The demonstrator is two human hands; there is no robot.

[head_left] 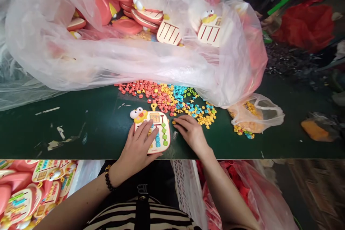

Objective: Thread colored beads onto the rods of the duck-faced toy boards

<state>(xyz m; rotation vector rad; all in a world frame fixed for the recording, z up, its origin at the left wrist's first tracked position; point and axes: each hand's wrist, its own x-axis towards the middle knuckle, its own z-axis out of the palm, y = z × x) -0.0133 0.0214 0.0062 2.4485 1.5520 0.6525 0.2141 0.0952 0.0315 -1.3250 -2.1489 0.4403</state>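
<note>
A cream and red toy board (162, 118) with a cartoon duck head lies face up on the green table. Green, blue and yellow sliding pieces sit in its slots. My left hand (138, 142) lies across its left part, fingers over the front and thumb along the near edge, holding it; some of the slots are hidden beneath. Just right of the board, my right hand (191, 133) pinches a small yellow button piece (174, 122) between its fingertips, close to the table. Beyond both hands spreads a pile of red pieces (159, 99), blue pieces (179, 92) and yellow pieces (206, 118).
A large clear plastic bag (129, 61) full of similar boards stands behind the pile. To the right is a small bag (265, 115) of pieces. Boards with pieces fill a container (18, 201) at lower left. A red bag (304, 27) lies near another person's hand (266, 21).
</note>
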